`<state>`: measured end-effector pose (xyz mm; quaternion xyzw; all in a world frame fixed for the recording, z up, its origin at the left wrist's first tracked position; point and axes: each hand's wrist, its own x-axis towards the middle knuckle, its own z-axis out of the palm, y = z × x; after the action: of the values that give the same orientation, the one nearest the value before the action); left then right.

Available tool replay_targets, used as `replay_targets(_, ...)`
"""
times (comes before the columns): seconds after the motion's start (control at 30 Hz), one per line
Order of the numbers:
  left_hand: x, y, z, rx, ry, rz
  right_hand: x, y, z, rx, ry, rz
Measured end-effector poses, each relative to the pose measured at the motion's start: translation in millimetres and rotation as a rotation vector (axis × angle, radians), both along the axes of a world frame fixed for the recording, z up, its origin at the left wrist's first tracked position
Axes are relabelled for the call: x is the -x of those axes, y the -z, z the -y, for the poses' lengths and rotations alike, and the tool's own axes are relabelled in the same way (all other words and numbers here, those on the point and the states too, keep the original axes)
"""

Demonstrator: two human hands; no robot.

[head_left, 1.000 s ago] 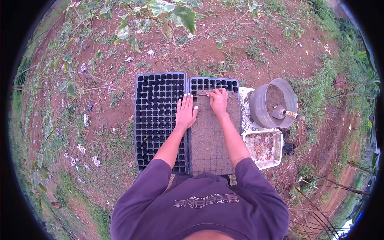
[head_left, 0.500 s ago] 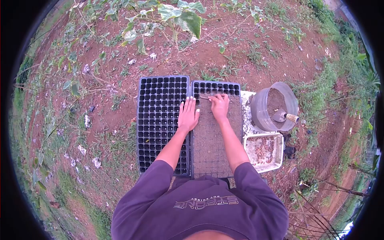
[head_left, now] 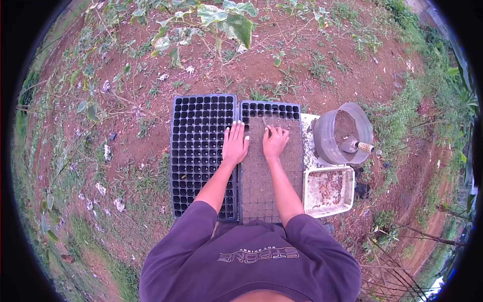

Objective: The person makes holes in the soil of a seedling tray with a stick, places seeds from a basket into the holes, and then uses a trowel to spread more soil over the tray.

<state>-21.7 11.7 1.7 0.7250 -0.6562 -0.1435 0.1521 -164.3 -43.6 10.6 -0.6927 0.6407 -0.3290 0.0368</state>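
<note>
Two black seedling trays lie side by side. The left tray (head_left: 204, 151) has bare cells; the right tray (head_left: 259, 176) is mostly covered with brown soil, with dark cells showing along its far edge. My left hand (head_left: 235, 144) lies flat with fingers stretched out over the border between the trays. Over the soil near the far end of the right tray, my right hand (head_left: 275, 142) pinches a thin brown stick (head_left: 265, 122), whose tip is at the soil.
Right of the trays, a round clear tub (head_left: 327, 138) holds soil and a trowel (head_left: 358, 145). A cream basket (head_left: 349, 189) with small brown bits stands nearer me. Leafy plants (head_left: 229, 22) rise beyond the trays.
My right hand has moved slightly toward me, and the stick has turned from lying sideways to pointing away from me. My left hand stays in place on the trays.
</note>
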Motion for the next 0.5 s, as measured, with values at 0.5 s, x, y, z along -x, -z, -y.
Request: replay_targets(0.5,1,-2,0,-0.007,-0.005,-0.011,-19,6,-4,-0.005,-0.099,0.028)
